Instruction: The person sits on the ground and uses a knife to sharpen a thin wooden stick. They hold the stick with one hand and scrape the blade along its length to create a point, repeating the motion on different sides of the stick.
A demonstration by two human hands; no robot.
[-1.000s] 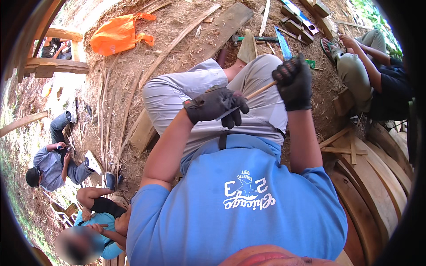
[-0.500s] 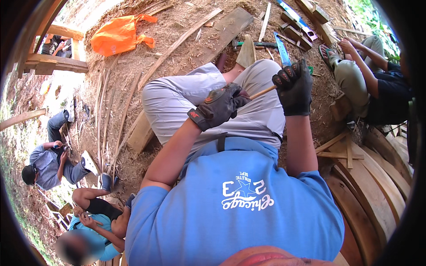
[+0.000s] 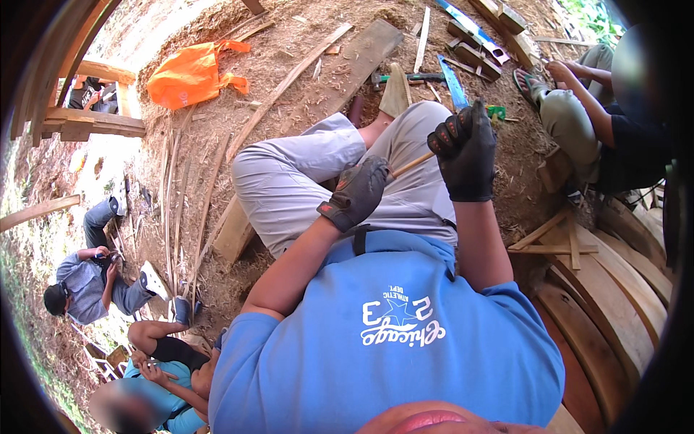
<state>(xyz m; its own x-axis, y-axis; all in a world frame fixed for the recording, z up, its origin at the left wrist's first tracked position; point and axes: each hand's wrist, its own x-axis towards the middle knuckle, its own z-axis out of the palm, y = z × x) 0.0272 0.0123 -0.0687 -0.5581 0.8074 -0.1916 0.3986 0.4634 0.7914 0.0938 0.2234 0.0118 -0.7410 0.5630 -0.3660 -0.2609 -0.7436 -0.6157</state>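
A thin, light wooden stick [image 3: 413, 165] slants across my lap between my two black-gloved hands. My left hand [image 3: 358, 192] is closed round its lower left end. At the stick's upper right end, my right hand [image 3: 465, 153] is closed in a fist with its fingers against the wood. Whatever else may lie inside that fist is hidden by the glove. Just beyond the right hand, a blue saw blade [image 3: 454, 83] and a hammer with a green and black handle [image 3: 426, 77] lie on the ground. A small green object [image 3: 496, 112] shows beside the right fist.
An orange bag [image 3: 189, 76] lies at the far left. Planks [image 3: 365, 61] and long strips [image 3: 173, 184] cover the ground. A second blue saw [image 3: 473, 30] rests near wood blocks. Curved boards [image 3: 600, 318] are at my right. One person [image 3: 589, 108] sits right; several others are left.
Both hands have shifted slightly, the left toward me and the right down and a little left. The stick still spans them, now at a steeper slant.
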